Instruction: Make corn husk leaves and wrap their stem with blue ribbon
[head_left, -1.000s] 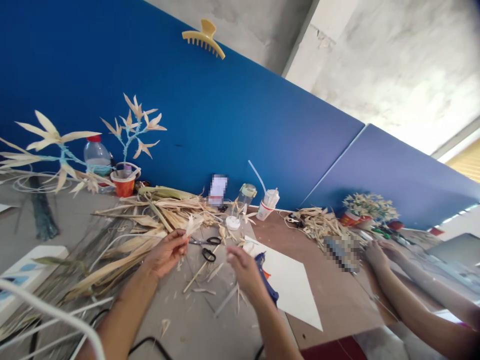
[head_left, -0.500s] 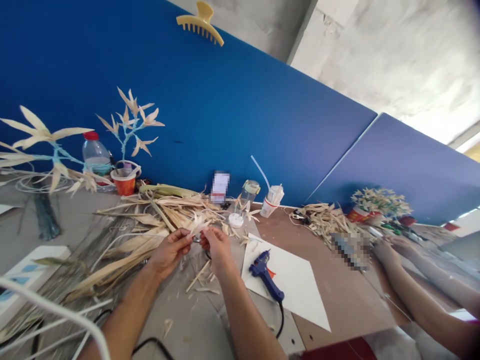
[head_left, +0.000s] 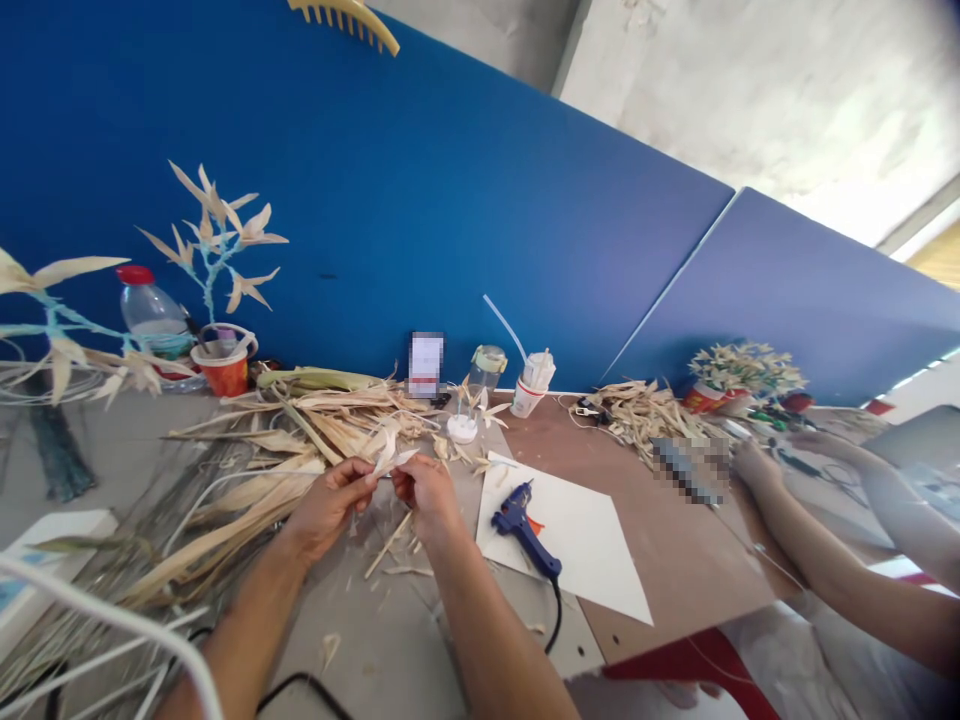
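Note:
My left hand (head_left: 334, 503) pinches pale pieces of corn husk (head_left: 388, 452) between thumb and fingers. Close beside it, my right hand (head_left: 426, 490) is closed at the right end of the same pale husk, its fingertips partly hidden from view. Behind and left of my hands lies a heap of dry husks (head_left: 247, 530). A blue glue gun (head_left: 527, 528) rests on a white sheet (head_left: 600, 545) to the right of my right forearm. Just past my hands stands a small husk flower on a round white base (head_left: 462, 430).
A paper cup (head_left: 529, 397), a lidded jar (head_left: 487, 370) and a phone (head_left: 426, 365) stand along the blue partition (head_left: 420, 200). Husk flowers in a red cup (head_left: 225, 375) and a bottle (head_left: 154, 315) are at left. At right, another person's hands (head_left: 757, 465) work near more husks (head_left: 645, 415).
The view has shifted, so most things sit further left and slightly higher. The husk petals between my hands look more spread apart. The co-worker's farther hand has moved away from their nearer one.

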